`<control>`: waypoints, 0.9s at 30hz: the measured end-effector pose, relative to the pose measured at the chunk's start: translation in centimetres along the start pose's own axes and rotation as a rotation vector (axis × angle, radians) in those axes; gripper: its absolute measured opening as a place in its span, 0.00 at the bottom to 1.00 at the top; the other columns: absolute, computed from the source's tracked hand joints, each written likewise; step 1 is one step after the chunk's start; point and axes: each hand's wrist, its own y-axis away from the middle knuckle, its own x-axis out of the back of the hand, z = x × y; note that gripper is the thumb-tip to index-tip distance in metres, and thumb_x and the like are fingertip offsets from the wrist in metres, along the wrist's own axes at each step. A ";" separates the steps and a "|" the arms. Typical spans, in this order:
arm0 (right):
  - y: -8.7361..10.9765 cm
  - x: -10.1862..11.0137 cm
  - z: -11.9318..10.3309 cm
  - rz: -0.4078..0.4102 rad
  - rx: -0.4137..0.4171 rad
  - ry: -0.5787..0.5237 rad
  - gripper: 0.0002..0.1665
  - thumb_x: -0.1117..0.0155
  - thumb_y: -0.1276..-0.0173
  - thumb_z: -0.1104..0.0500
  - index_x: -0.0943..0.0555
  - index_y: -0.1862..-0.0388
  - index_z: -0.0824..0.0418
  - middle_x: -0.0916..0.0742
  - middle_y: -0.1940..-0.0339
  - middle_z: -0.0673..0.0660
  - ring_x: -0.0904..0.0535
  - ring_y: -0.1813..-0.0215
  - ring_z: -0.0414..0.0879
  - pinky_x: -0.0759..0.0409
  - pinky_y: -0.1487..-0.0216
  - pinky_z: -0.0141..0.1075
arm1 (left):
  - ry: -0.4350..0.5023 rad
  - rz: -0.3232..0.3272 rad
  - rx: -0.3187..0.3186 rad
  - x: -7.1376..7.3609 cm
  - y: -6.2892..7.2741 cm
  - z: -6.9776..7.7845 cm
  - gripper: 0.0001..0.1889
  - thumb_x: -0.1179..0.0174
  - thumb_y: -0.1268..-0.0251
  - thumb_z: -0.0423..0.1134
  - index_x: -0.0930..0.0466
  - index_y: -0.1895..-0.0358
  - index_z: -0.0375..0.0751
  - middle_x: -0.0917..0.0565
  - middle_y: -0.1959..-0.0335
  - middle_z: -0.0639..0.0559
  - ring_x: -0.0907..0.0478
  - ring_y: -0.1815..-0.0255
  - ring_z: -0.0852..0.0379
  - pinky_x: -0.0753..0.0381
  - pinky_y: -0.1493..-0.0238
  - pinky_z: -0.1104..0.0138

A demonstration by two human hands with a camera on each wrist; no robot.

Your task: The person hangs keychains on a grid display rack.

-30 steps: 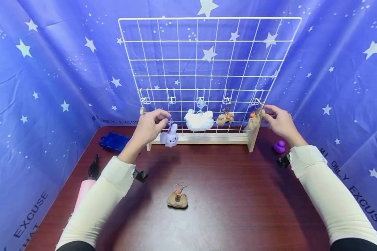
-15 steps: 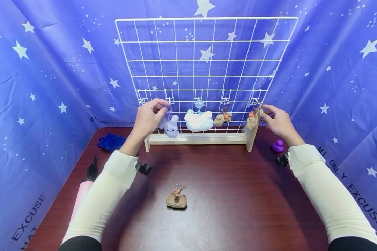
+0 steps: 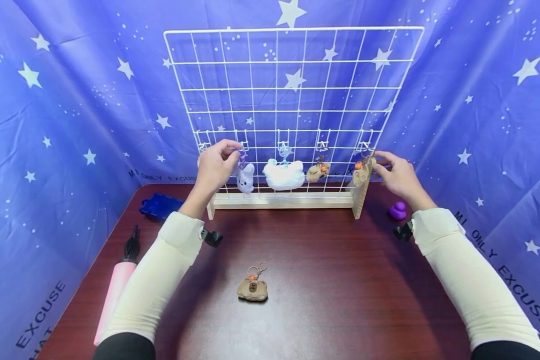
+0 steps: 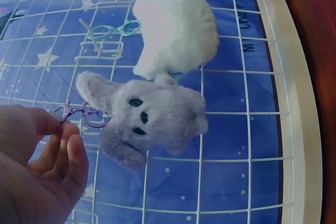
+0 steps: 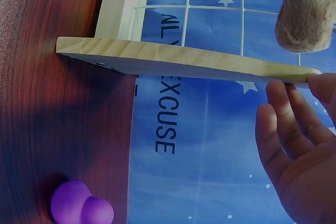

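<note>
My left hand [image 3: 217, 162] pinches the metal clasp [image 4: 67, 111] of a lilac plush bunny keychain [image 4: 163, 114] between thumb and fingertips. The bunny hangs in front of the white wire grid [image 3: 292, 89], with its clasp at the second hook [image 3: 244, 146] from the left. Whether the ring is over that hook is hidden by my fingers. My right hand [image 3: 398, 175] holds the top of the grid stand's wooden side piece [image 5: 173, 57], thumb and fingertips at its edge. A brown plush keychain [image 3: 361, 174] hangs just beside it.
A white plush keychain [image 3: 284, 176] and another brown one [image 3: 318, 172] hang on hooks. A capybara keychain [image 3: 252, 290] lies on the table. Around stand a purple duck-like toy [image 3: 398, 210], a blue tray-like item [image 3: 159, 206] and a pink cylinder with black tip [image 3: 115, 300].
My left hand has lifted the bunny keychain up to hook height, and the bunny has turned somewhat. The right hand stays at the wooden side piece.
</note>
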 end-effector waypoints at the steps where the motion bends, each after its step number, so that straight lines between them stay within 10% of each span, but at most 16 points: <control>1: 0.0 0.0 0.0 -0.001 0.000 0.003 0.28 0.46 0.20 0.55 0.30 0.26 0.62 0.15 0.42 0.74 0.16 0.69 0.34 0.17 0.72 0.32 | 0.000 -0.004 0.007 -0.1 0.0 -0.1 0.11 0.41 0.30 0.39 0.13 0.50 0.49 0.09 0.62 0.49 0.20 0.69 0.57 0.29 0.61 0.65; 5: 0.0 -0.2 0.1 0.001 0.003 0.010 0.27 0.45 0.20 0.56 0.30 0.26 0.62 0.15 0.42 0.73 0.13 0.64 0.48 0.15 0.71 0.36 | -0.008 -0.029 0.032 -0.1 -0.1 -0.3 0.12 0.41 0.29 0.40 0.14 0.47 0.50 0.09 0.60 0.49 0.17 0.66 0.55 0.28 0.58 0.63; 13: 0.0 0.0 0.0 -0.005 -0.004 -0.009 0.27 0.46 0.20 0.55 0.30 0.26 0.62 0.16 0.41 0.74 0.21 0.70 0.25 0.17 0.72 0.30 | 0.016 -0.085 0.056 0.4 0.2 -0.8 0.15 0.42 0.29 0.39 0.17 0.43 0.48 0.10 0.58 0.46 0.14 0.63 0.51 0.22 0.67 0.65; 27: 0.0 -0.1 -0.1 0.002 -0.005 -0.022 0.28 0.45 0.20 0.56 0.30 0.25 0.62 0.16 0.41 0.73 0.16 0.67 0.34 0.18 0.72 0.27 | -0.057 -0.107 -0.035 1.4 3.8 -2.4 0.12 0.40 0.30 0.37 0.15 0.46 0.44 0.11 0.62 0.45 0.20 0.69 0.52 0.26 0.70 0.64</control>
